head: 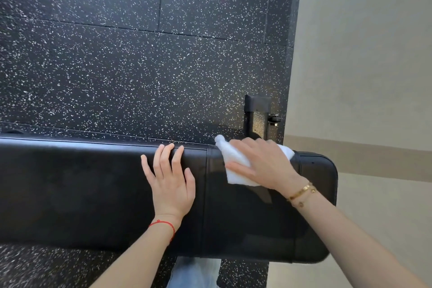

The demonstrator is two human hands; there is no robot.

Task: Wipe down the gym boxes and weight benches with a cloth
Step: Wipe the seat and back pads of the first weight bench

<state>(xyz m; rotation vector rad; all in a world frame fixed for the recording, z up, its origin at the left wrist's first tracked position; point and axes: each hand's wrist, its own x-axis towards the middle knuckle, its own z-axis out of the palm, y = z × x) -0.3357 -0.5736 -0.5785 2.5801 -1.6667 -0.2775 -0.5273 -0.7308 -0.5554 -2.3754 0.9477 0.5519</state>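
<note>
Weight bench [93, 194], wiping under way: right hand [261, 166] presses flat on white cloth [236, 170] near bench's end, left hand [170, 180] flat alongside; other equipment unseen.

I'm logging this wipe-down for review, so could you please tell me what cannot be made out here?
Head view only:
- Weight bench: its left end is cut off by the frame edge.
- White cloth: its middle is hidden under the right hand.
- Bench frame: mostly hidden behind the pad.
- Left hand: its palm contact is unseen.
</note>
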